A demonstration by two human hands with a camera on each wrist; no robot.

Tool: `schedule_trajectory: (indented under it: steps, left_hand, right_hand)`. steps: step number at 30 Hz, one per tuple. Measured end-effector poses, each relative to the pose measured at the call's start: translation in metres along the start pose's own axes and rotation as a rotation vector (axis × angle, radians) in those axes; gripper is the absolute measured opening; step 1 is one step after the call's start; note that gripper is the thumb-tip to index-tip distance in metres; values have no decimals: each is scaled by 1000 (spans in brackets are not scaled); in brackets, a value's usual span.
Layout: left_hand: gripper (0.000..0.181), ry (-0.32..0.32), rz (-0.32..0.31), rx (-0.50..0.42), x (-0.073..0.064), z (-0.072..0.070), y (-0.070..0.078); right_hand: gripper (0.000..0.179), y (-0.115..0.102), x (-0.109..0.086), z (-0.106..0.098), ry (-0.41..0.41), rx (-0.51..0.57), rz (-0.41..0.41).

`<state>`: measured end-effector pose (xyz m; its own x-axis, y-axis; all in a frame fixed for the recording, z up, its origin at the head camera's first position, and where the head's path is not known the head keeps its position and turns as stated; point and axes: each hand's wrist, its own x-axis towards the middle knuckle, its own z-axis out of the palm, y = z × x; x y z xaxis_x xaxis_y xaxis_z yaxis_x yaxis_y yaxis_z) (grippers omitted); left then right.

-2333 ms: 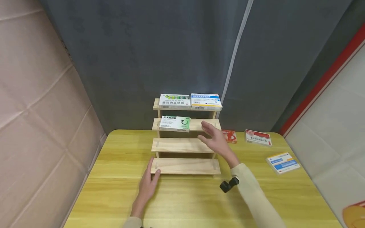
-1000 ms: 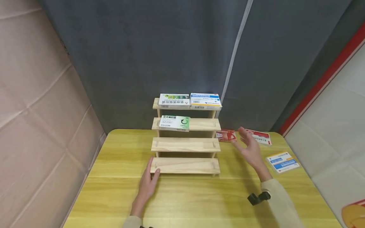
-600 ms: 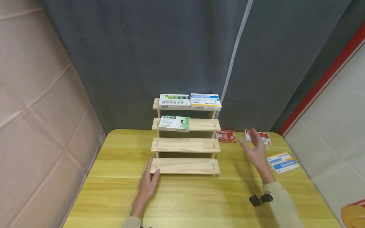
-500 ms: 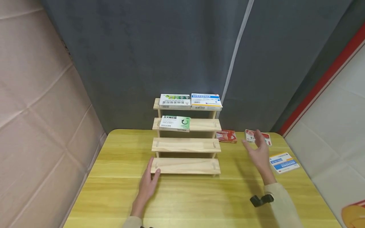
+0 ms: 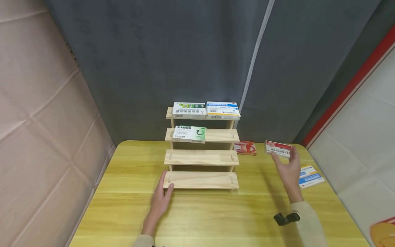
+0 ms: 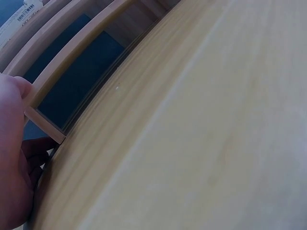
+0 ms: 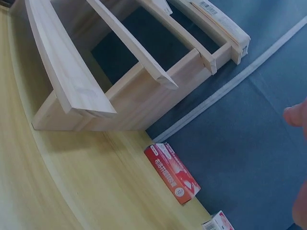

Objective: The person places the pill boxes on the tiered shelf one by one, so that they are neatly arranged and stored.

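Observation:
My left hand (image 5: 159, 199) holds the left end of the lowest step of a four-tier wooden display rack (image 5: 200, 180), thumb at its front edge; the left wrist view shows the fingers partly in shadow beside the rack's leg. My right hand (image 5: 289, 173) is over the table at the right, thumb and fingers spread apart. It is right at the near side of a red-and-white medicine box (image 5: 277, 148) and overlaps that box's right end. Behind its wrist lies a blue-and-white medicine box (image 5: 311, 176), partly hidden. A red medicine box (image 7: 172, 173) lies beside the rack.
On the top step sit a green-and-white box (image 5: 189, 109) and a blue-and-white box (image 5: 223, 109). Another green-and-white box (image 5: 189, 133) lies on the second step's left half. A grey curtain (image 5: 172, 61) hangs behind the wooden table (image 5: 129, 178).
My right hand has gone from beside the second step to the right, then back toward me, over the red-and-white box's near right end. The left hand has stayed on the rack.

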<state>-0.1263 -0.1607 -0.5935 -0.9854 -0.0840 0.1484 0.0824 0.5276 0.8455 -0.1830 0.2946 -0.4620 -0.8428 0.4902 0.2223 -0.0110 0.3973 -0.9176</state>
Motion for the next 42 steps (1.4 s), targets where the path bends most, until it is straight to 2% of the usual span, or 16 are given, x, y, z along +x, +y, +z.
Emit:
schedule_trajectory:
  steps: [7, 15, 19, 26, 34, 42]
  left_hand:
    - [67, 7, 13, 4, 0, 1, -1]
    - [68, -6, 7, 1, 0, 0, 0]
    - [68, -4, 12, -10, 0, 1, 0]
    - [68, -3, 4, -17, 1, 0, 0]
    - [68, -6, -2, -7, 3, 1, -1]
    - [68, -15, 0, -17, 1, 0, 1]
  right_hand:
    - [91, 8, -1, -5, 57, 3, 91]
    - [93, 21, 1, -9, 196, 32, 153]
    - [95, 28, 1, -10, 248, 32, 166]
    - [100, 59, 4, -11, 328, 10, 165]
    - [114, 82, 2, -15, 333, 23, 268]
    - [120, 101, 3, -16, 377, -29, 309]
